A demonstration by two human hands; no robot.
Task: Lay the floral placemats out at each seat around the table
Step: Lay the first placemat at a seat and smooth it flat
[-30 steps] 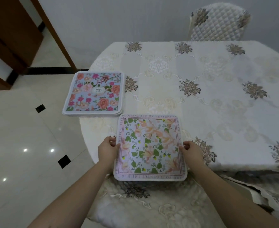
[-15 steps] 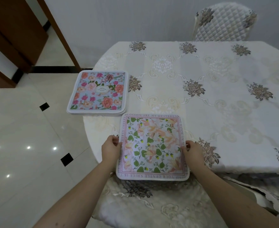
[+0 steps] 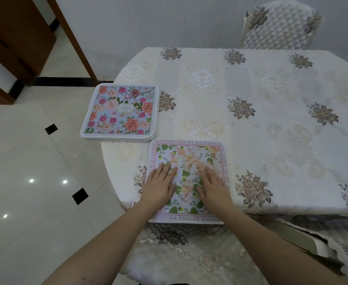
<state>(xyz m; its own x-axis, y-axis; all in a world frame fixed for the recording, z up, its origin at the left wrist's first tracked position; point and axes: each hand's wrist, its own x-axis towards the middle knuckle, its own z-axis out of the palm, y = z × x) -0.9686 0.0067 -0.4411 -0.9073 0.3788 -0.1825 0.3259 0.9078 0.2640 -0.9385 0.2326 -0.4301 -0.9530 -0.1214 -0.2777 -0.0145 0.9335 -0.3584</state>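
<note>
A pink-bordered floral placemat with green leaves lies flat at the near edge of the table, its front rim overhanging slightly. My left hand rests palm down on its left half, fingers straight. My right hand lies flat on its right half in the same way. A stack of blue placemats with pink roses sits at the table's left edge, partly over the rim.
A cream embroidered tablecloth covers the round table. A quilted chair stands at the far side. A seat cushion is just below my arms. Shiny tiled floor and a wooden door frame lie to the left.
Both hands let go of the placemat's side edges and moved onto its top, now pressing it flat. The placemat shifted a little farther onto the table.
</note>
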